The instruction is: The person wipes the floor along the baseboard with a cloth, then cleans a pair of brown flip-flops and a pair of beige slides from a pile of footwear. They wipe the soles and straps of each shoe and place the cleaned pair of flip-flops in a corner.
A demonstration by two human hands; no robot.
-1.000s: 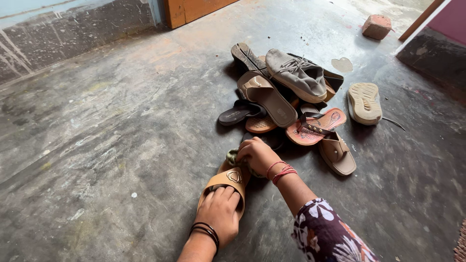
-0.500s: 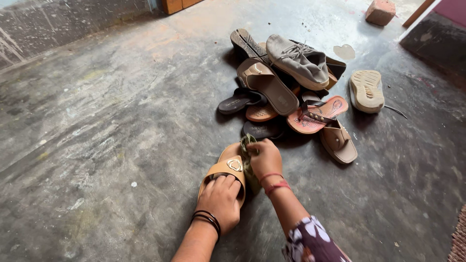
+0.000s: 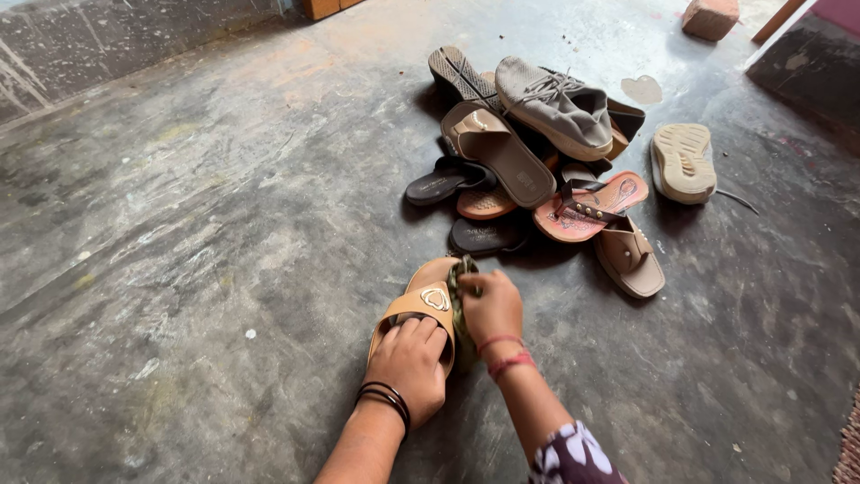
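Right hand slid cloth down — tan sandal (left-held).

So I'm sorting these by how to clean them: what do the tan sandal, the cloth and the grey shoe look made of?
Tan sandal: smooth, faintly glossy strap, likely faux leather, with a metal-looking buckle. Cloth: soft crumpled olive fabric. Grey shoe: matte woven textile with laces, pale rubbery sole.
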